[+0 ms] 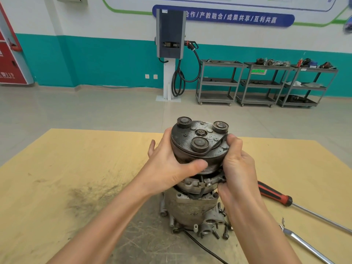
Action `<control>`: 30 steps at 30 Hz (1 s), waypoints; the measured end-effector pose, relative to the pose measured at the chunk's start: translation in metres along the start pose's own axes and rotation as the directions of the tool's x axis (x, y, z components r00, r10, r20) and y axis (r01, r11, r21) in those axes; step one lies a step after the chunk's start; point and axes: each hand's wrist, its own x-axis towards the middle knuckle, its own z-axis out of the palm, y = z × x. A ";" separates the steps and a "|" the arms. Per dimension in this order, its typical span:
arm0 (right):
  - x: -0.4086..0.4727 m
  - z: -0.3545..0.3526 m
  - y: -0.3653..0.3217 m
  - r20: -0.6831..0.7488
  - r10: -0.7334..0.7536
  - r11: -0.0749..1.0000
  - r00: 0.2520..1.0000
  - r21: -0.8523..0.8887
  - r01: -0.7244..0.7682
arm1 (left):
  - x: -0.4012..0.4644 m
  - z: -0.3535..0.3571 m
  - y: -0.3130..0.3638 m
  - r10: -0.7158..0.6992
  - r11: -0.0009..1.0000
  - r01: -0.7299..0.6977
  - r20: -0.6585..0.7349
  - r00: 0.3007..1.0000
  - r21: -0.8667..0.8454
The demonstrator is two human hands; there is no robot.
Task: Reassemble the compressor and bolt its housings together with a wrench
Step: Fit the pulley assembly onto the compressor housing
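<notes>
Loose bolts (225, 232) lie at the foot of the compressor (190, 206), upright on the board (76, 168) before you. Your left hand (169, 168) and right hand (236, 166) both clasp its pulley (198, 143). Far carts (264, 82) hold parts under a sign (230, 17) reading "合作/产教融合/成果共享/互利共赢".

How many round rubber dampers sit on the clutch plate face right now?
3 dampers on the clutch plate: far left, far right, near centre. None seem hidden.
</notes>
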 end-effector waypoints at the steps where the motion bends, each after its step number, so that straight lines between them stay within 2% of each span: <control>1: 0.000 -0.001 0.000 0.001 -0.008 1.000 1.000 -0.005 0.008 | 0.000 0.002 -0.001 -0.005 1.000 0.005 -0.038 0.999 -0.012; 7: -0.001 -0.002 0.003 0.008 -0.042 0.996 0.999 -0.074 0.043 | -0.002 0.010 -0.010 0.004 0.990 -0.028 -0.176 0.984 -0.136; 15: -0.002 -0.002 -0.004 0.007 -0.028 0.995 1.000 -0.091 0.028 | -0.002 0.011 -0.009 0.024 0.995 -0.044 -0.205 0.978 -0.093; 22: -0.005 -0.001 -0.009 0.041 -0.009 0.992 0.999 -0.129 0.014 | -0.006 0.014 -0.010 0.028 0.990 -0.061 -0.254 0.967 -0.125; 30: -0.014 -0.003 -0.026 0.084 0.014 0.968 0.996 -0.250 0.007 | -0.002 0.007 -0.001 0.079 0.987 -0.111 -0.250 0.965 -0.118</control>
